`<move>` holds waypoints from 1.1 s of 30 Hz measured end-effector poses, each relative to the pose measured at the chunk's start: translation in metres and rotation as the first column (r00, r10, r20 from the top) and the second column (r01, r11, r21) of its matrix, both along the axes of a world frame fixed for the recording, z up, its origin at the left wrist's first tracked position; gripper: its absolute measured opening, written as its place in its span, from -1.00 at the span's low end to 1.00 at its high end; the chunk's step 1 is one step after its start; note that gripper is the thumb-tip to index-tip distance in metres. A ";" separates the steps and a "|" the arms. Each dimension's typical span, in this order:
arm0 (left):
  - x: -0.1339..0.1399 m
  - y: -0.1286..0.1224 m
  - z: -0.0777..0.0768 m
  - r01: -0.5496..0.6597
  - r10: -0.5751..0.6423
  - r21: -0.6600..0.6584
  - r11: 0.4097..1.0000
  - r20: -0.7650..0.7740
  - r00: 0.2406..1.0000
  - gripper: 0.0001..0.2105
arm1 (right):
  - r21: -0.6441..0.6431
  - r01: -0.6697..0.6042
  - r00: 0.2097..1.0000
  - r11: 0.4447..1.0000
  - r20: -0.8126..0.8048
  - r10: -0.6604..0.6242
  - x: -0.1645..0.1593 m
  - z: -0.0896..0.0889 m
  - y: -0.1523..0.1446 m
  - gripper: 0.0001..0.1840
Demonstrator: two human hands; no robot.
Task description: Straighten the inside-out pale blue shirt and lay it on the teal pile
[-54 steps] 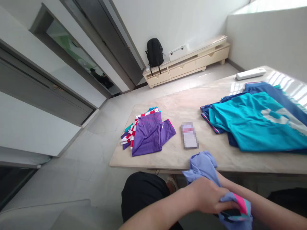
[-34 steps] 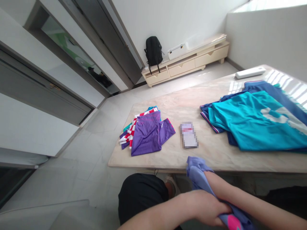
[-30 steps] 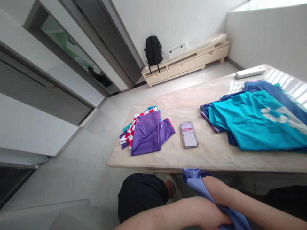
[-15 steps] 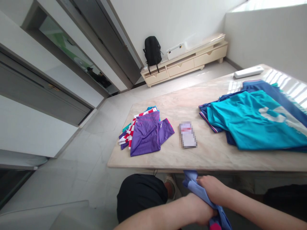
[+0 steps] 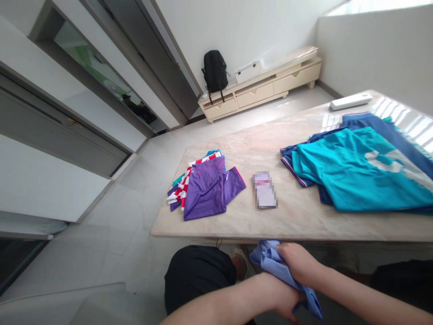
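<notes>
- Hands low in my view, both in front of the near edge of the marble table (image 5: 304, 216), below its top.
- Right hand (image 5: 297, 264) closed over the upper end of a light blue garment (image 5: 270, 262); fingers curled down into the bunched cloth, firm hold.
- Left hand (image 5: 284, 300) wrapped round the same garment lower down, fist shut on it; the tail of the cloth hangs out past the wrist toward the lower right.
- Garment sits between the two hands, off the table, just under its edge, next to my dark-clad knee (image 5: 199, 275).
- On the table: purple shorts (image 5: 206, 189) on top of a red-and-white striped piece (image 5: 189, 176) at the left; a small blurred card (image 5: 264, 190) near the middle; a teal shirt (image 5: 358, 171) lying over a dark blue shirt (image 5: 372, 124) at the right.
- White remote-like bar (image 5: 351, 101) at the far corner.
- Black backpack (image 5: 215, 72) leans by a low cream cabinet (image 5: 270, 85) against the far wall.
</notes>
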State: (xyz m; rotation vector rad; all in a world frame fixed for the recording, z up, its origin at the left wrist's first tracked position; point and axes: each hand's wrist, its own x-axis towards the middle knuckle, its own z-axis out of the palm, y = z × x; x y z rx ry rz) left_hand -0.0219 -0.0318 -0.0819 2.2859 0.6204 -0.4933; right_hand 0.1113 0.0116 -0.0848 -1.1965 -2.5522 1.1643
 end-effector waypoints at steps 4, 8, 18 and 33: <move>0.000 -0.002 0.005 0.073 -0.070 0.003 0.997 -0.220 0.973 -0.40 | -0.020 0.045 0.996 0.999 -0.076 -0.047 0.000 0.011 0.004 -0.81; -0.001 -0.005 0.001 -0.029 0.036 0.038 0.999 -0.210 0.977 -0.36 | -0.038 0.068 0.975 0.997 -0.211 -0.075 0.002 0.022 0.004 -0.74; 0.003 0.000 0.011 0.015 -0.003 0.046 0.999 -0.263 0.965 -0.42 | -0.019 0.106 0.945 0.994 -0.309 -0.107 0.003 0.023 0.003 -0.86; 0.004 0.026 0.064 -0.782 0.744 -0.017 0.623 0.322 0.585 -0.50 | -0.034 0.310 0.820 0.950 -0.496 -0.286 0.041 0.047 0.038 -0.69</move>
